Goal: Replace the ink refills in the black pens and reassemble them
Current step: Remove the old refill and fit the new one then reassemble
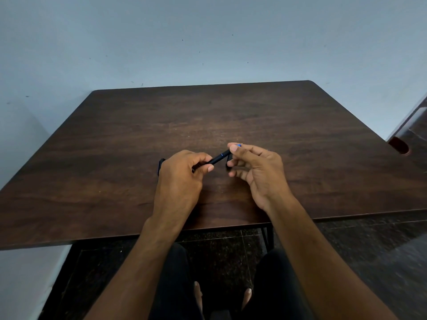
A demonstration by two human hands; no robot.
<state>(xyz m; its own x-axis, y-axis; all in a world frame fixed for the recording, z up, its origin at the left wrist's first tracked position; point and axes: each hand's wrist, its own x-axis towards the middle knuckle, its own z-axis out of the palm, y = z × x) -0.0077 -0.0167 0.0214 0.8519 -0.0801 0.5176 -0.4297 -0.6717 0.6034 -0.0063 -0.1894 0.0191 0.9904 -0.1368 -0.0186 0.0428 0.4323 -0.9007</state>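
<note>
I see the left hand (182, 174) gripping the slim black plastic pen barrel (218, 158) while the right hand (254, 167) pinches its blue tip end (238, 145) — both held just above the dark wooden table (115, 158), near its front edge.

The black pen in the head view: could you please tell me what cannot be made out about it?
Head view:
- Rear of the black pen: hidden inside the left hand.
- Its tip: covered by the right hand fingertips; too small to judge.
- Dark object behind the left hand: mostly hidden.
</note>
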